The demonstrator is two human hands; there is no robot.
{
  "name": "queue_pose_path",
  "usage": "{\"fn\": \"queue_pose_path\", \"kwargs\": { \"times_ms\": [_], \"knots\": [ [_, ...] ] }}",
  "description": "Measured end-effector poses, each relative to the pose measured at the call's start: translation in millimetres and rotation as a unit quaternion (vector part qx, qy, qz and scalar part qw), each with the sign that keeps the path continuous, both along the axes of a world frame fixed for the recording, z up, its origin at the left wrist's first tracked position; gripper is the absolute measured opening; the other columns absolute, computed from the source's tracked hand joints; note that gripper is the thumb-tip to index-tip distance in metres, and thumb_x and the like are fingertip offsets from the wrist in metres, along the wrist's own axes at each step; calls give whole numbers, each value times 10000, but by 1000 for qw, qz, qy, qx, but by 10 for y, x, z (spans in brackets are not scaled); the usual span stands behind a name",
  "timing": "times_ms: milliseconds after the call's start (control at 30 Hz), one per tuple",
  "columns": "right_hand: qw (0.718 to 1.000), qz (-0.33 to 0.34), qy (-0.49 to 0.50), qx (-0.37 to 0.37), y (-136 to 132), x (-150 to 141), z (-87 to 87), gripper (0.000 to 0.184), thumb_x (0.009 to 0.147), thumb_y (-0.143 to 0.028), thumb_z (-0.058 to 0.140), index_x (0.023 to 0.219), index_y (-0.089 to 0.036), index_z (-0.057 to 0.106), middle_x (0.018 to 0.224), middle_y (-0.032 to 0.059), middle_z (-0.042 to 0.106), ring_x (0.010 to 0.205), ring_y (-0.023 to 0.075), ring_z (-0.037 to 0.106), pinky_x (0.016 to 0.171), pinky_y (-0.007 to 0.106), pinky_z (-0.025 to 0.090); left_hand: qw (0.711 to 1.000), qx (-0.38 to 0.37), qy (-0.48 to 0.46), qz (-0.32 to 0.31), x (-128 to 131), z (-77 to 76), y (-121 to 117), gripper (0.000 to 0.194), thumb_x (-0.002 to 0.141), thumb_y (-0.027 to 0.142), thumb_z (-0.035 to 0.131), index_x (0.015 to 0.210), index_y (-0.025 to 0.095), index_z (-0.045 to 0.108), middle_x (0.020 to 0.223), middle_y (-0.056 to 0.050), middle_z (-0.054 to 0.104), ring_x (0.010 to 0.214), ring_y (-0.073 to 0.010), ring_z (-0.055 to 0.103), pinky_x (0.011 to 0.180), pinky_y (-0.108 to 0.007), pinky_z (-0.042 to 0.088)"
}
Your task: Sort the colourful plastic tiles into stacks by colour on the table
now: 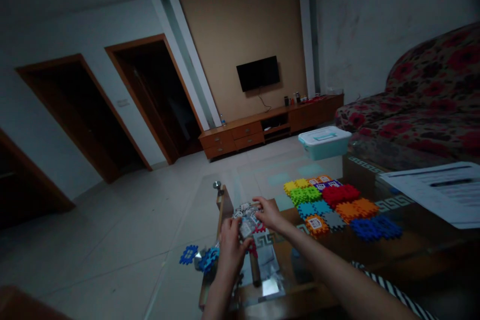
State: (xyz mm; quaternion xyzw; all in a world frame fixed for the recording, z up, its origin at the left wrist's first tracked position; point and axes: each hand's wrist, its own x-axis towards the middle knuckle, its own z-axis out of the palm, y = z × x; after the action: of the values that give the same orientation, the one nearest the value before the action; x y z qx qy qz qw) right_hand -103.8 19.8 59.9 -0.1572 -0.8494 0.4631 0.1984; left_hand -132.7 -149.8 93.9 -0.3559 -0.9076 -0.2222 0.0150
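- We are holding a clump of interlocking plastic tiles (pixel 245 221) between both hands, above the desk (pixel 225 205)
- We are clenching its near side in our left hand (pixel 230 252)
- We are grasping its top in our right hand (pixel 269 213)

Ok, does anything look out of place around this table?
Yes: two blue plastic tiles lie off by themselves beyond the left hand, away from the tidy block of coloured tiles. They seem to sit on the glass tabletop, though its edge is hard to see.
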Motion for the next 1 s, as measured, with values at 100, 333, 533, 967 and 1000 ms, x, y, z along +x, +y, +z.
{"fn": "queue_pose_path", "kwargs": {
  "times_ms": [100,333,533,967,1000],
  "knots": [
    [999,16,-30,23,179,287,-12,310,686,-67,572,936,-190,709,973,52,738,926,198,662,810,273,503,996,-42,-36,-68,379,-107,182,543,691,189,738,1209,230,580,1269,-63,553,1214,-238,510,1024,-337,398],
    [997,28,-44,47,438,733,-73,411,680,-85,585,1068,-190,670,848,19,696,782,171,625,678,244,459,980,-172,-51,-84,733,-284,362,807,743,247,731,1464,202,372,1384,-108,525,1309,-283,439,1117,-404,295],
    [991,46,-122,10,336,764,-160,166,675,-103,663,830,-162,668,734,6,655,662,138,583,577,220,411,974,-223,-35,-8,403,-50,47,465,771,296,705,1215,212,593,1316,-104,558,1270,-290,476,1035,-407,373],
    [977,61,-156,130,133,835,-161,178,737,-94,651,907,-139,684,993,97,677,917,212,603,749,283,428,927,-366,-83,-2,58,-76,-422,401,816,195,565,1209,119,537,1300,-201,560,1206,-301,553,960,-380,457],
    [977,72,-145,138,145,847,-142,199,741,-100,662,934,-140,687,1031,104,670,965,223,596,796,296,436,930,-358,-84,-7,55,-87,-413,377,817,178,548,1190,122,546,1283,-195,575,1190,-291,564,961,-369,454]
  ]
}}
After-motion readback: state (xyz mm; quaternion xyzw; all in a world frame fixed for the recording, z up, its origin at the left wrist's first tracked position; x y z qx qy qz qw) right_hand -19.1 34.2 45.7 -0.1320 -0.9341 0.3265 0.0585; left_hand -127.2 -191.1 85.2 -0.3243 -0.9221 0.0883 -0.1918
